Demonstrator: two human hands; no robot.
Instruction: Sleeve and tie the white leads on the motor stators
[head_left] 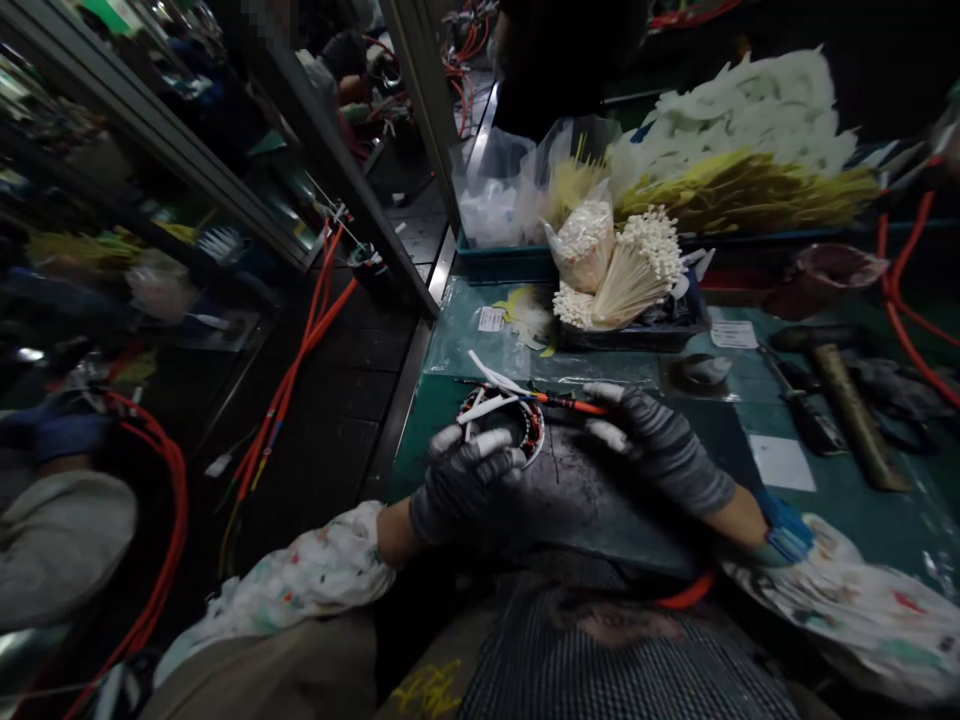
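On the dark work surface, my left hand (469, 485), in a grey glove with white fingertips, is closed on the near left side of a ring-shaped wire-wound stator (535, 440). White sleeves (491, 408) and thin coloured wires stick out over the stator's top. An orange cable (577, 403) runs from these wires to the right. My right hand (664, 440), gloved the same way, pinches that cable between thumb and fingers. The hand hides where the cable goes from there. Part of the stator lies hidden behind my left fingers.
A small dark tray (637, 338) holds bundles of white-tipped sticks behind the stator. Further back are yellow strips (750, 195) and white curved pieces (750, 110). A hammer (855, 410) lies right. Metal posts (337, 170) and hanging orange cables (304, 345) stand left, near a co-worker's blue-gloved hand (71, 428).
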